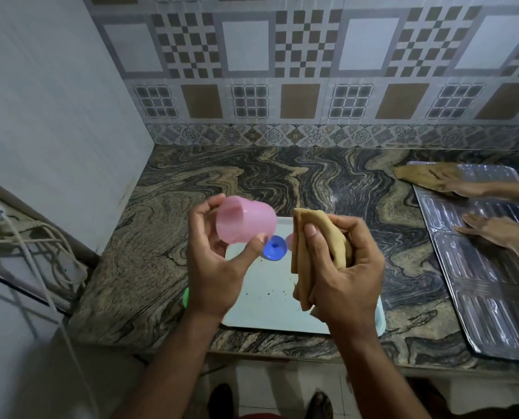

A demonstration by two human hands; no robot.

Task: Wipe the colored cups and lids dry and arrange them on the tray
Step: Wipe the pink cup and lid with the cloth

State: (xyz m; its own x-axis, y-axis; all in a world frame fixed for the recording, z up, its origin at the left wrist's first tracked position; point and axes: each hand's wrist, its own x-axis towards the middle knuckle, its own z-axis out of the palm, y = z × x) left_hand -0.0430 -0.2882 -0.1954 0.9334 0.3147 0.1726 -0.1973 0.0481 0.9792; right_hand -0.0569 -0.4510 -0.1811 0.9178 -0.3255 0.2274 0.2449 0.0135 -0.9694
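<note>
- Left hand (214, 261): fingers and thumb curled round a pink cup (244, 220), held on its side above the tray, mouth turned toward the palm
- Right hand (340, 267): clenched on a folded tan cloth (309, 252), held upright just beside the pink cup; cloth and cup close but apart
- White tray (270, 300): lies on the marble counter (328, 176) beneath both hands; some dark specks on its surface
- Blue piece (275, 247): round, with a centre boss, sits on the tray just beyond the left thumb; cup or lid, cannot tell
- Second pink item (289, 241): sliver seen between blue piece and cloth, mostly hidden behind the cloth
- Green item (186, 297): edge only, off the tray, on the outer side of the left wrist
- Another person's hands (491, 228): on a ribbed metal sheet (479, 282) well beyond the right hand, one pressing a second tan cloth (424, 175)
- Progress, as judged: early to middle; two pieces appear set on the tray, the pink cup is in hand for wiping, the green item is not yet on the tray; arrangement unfinished
</note>
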